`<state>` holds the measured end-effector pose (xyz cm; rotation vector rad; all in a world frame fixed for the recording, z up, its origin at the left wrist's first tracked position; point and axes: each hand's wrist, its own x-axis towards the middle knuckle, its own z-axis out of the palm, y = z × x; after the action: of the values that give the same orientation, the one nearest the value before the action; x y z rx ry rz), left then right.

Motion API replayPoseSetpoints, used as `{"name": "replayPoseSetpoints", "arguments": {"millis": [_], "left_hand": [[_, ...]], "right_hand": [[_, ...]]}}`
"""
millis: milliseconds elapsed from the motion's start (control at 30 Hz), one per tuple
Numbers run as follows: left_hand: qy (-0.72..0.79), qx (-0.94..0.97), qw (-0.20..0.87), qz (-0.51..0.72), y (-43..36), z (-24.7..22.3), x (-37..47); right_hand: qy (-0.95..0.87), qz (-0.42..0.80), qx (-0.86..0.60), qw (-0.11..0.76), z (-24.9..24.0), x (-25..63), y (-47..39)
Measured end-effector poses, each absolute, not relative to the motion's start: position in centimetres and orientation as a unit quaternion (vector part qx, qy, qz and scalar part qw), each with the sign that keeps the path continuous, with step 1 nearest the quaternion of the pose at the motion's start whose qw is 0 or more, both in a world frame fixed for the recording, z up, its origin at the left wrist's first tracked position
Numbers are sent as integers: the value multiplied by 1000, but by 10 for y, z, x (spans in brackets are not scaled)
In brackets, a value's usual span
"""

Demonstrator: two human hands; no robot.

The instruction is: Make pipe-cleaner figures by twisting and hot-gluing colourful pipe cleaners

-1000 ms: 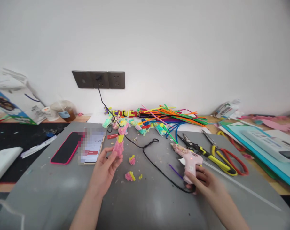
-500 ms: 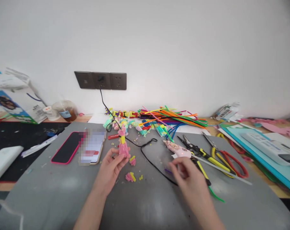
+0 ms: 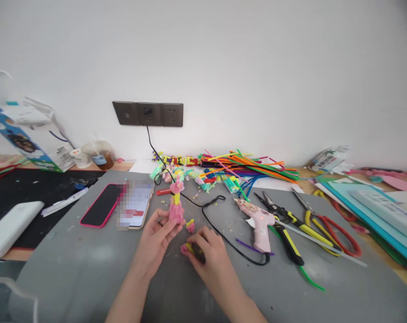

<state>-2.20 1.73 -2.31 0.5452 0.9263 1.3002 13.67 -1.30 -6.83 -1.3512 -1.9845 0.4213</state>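
Note:
My left hand (image 3: 157, 244) is closed on a small pink figurine (image 3: 177, 211) with a yellow middle, held upright by its wide skirt-like base. My right hand (image 3: 212, 255) reaches down to the mat, its thumb and fingers pinched at a small pink and yellow piece (image 3: 184, 249); the hand hides part of that piece. Just beyond it lies a similar pink and yellow piece (image 3: 190, 225). To the right, a pink hot glue gun (image 3: 262, 224) lies on its side with a clear glue stick (image 3: 319, 242) projecting from its back.
Pliers (image 3: 287, 220) and red-and-yellow-handled scissors (image 3: 336, 229) lie at right. Colourful pipe cleaners (image 3: 247, 163) are heaped at the back. Two phones, one pink-edged (image 3: 102, 204), are at left. A black cord (image 3: 220, 231) crosses the grey mat (image 3: 89, 269). A drink cup (image 3: 100, 156) stands by the wall.
My right hand has moved left and down from the glue gun to the pink and yellow piece, uncovering the gun. My left hand keeps holding the figurine. The view has shifted slightly.

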Motion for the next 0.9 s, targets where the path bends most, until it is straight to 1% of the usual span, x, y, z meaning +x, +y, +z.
{"name": "replayPoseSetpoints", "arguments": {"millis": [200, 400, 600, 767, 900], "left_hand": [[403, 233, 675, 573, 18, -24, -17], [386, 208, 692, 573, 17, -23, -5], [370, 210, 713, 558, 12, -21, 16], [358, 217, 711, 564, 10, -22, 26], [369, 226, 702, 566, 11, -23, 29]], "right_hand": [[-740, 260, -502, 365, -58, 144, -10], [-625, 306, -533, 481, -34, 172, 11], [-568, 281, -544, 550, -8, 177, 24], [-568, 242, -562, 550, -5, 171, 20], [-563, 249, -561, 554, -8, 171, 18]]}}
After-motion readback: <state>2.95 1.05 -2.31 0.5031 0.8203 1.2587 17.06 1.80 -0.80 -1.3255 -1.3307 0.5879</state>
